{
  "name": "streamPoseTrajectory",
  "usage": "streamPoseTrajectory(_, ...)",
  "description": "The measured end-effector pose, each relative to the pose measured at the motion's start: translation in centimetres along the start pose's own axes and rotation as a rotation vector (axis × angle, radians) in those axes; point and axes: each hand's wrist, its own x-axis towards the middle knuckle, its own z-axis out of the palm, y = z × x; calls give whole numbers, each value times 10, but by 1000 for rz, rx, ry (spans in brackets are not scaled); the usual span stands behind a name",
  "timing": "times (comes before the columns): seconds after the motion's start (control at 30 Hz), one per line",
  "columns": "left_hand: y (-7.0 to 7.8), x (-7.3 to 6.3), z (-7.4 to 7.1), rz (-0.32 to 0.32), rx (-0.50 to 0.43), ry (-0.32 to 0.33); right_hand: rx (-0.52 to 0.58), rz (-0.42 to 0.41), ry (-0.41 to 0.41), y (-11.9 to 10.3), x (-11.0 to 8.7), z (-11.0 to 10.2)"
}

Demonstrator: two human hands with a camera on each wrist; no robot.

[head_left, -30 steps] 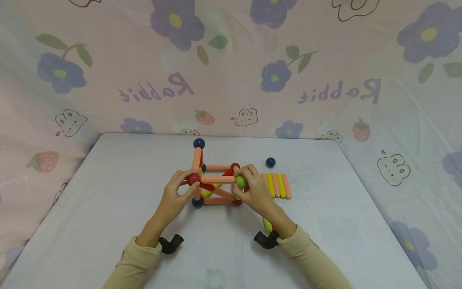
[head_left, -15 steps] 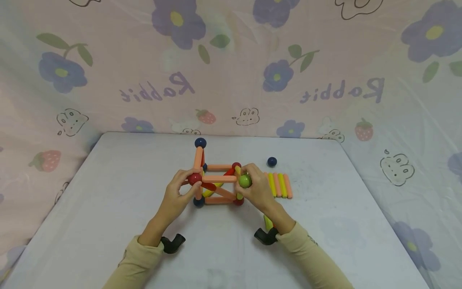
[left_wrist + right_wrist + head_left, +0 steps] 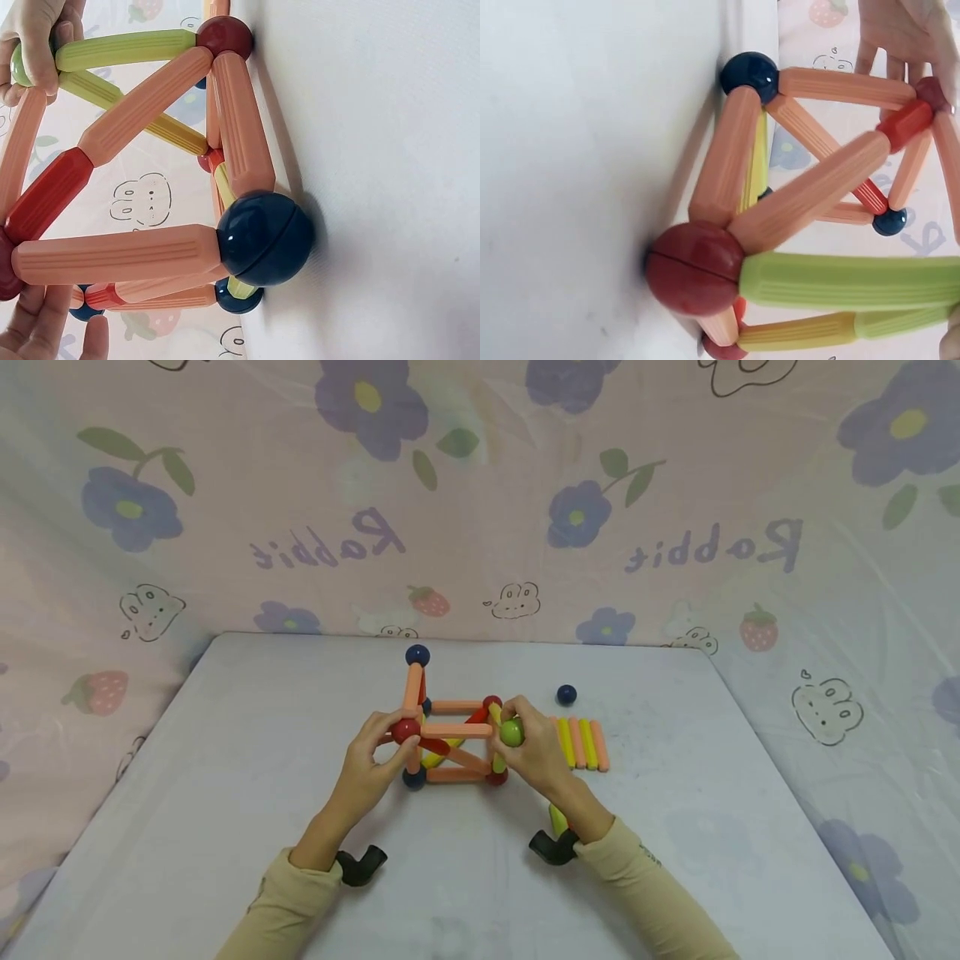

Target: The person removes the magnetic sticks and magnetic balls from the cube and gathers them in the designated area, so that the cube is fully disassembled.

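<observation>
- Flowered cloth (image 3: pixel 480 485) hangs behind the white bench (image 3: pixel 225 827).
- A rod-and-ball frame (image 3: pixel 456 731) stands mid-bench.
- The left hand (image 3: pixel 366 767) pinches its upper red ball (image 3: pixel 406 731), the right hand (image 3: pixel 538 756) a green ball (image 3: pixel 512 732) opposite.
- A row of rods (image 3: pixel 580 743) lies to the right.
- Behind them sits a loose blue ball (image 3: pixel 567 695).

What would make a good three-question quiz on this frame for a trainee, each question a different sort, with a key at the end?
1. Fill in the colour: the ball held in the person's right hand is ____.

2. True or false: in the head view, the loose blue ball lies on the person's side of the row of loose sticks.

3. Choose one: the left hand grips
A) a loose stick
B) a red ball
C) a blue ball

Key:
1. Green.
2. False; the loose blue ball lies beyond the row of loose sticks.
3. B.
</observation>
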Motion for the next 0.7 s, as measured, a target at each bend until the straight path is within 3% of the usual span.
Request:
streamPoseTrajectory(0.33,0,0,-1,-2,-16,-4,187,13,50,2,-4,-10)
streamPoseTrajectory(0.5,0,0,-1,-11,-14,-8,284,130,18,6,-9,-20)
streamPoseTrajectory(0.7,-2,1,-1,-3,-18,-13,409,297,-93,23,-8,-36)
